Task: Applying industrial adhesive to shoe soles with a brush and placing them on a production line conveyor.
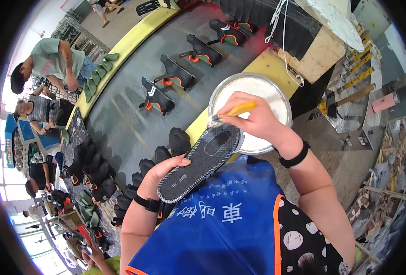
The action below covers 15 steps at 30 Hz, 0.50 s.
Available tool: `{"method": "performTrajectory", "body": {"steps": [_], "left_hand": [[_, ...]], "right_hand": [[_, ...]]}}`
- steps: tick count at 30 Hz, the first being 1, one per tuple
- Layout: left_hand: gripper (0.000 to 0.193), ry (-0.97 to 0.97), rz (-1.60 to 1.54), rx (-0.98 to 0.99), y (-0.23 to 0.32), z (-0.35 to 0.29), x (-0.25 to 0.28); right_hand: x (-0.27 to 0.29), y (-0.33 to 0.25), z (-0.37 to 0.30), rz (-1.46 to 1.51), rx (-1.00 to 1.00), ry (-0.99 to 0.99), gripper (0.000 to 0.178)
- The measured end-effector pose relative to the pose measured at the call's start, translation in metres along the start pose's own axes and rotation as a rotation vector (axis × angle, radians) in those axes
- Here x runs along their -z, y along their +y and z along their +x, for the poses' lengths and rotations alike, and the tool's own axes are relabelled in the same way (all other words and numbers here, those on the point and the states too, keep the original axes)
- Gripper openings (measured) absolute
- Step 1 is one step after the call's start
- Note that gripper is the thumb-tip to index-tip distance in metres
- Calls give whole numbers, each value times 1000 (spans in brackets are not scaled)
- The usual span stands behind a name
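Note:
My left hand (pixel 164 170) grips a black shoe upper (pixel 199 158), turned bottom up so that its flat sole side with white stitching round the edge faces me. The thumb lies over its left edge. In my right hand (pixel 258 117) is a brush (pixel 239 109) with a yellow handle, pinched between the fingers. Its pale bristles touch or nearly touch the far end of the shoe's underside. Just beyond and under my right hand stands a round metal bowl (pixel 259 151) holding a thick white liquid (pixel 272 101).
Black shoe uppers with orange trim (pixel 155 97) lie spaced along a grey conveyor belt (pixel 125 119). More dark shoes (pixel 100 178) crowd the left side. Green shoe-shaped pieces (pixel 97 75) line the far yellow edge, where co-workers sit. A white cord (pixel 283 50) hangs near the bowl.

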<state>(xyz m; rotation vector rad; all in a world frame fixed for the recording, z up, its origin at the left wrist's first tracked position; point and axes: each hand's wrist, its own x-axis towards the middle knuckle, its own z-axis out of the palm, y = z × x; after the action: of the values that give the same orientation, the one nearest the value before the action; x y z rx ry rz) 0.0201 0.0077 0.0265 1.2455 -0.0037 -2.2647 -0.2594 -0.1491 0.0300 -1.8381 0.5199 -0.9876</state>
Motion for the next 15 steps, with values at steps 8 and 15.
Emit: {"method": "performTrajectory", "body": {"steps": [8, 15], "left_hand": [[80, -280, 191, -208, 6, 3, -2], [78, -82, 286, -471, 4, 6, -8]], "right_hand": [[-6, 6, -4, -349, -214, 208, 14], [-55, -12, -23, -363, -259, 348, 22]]}}
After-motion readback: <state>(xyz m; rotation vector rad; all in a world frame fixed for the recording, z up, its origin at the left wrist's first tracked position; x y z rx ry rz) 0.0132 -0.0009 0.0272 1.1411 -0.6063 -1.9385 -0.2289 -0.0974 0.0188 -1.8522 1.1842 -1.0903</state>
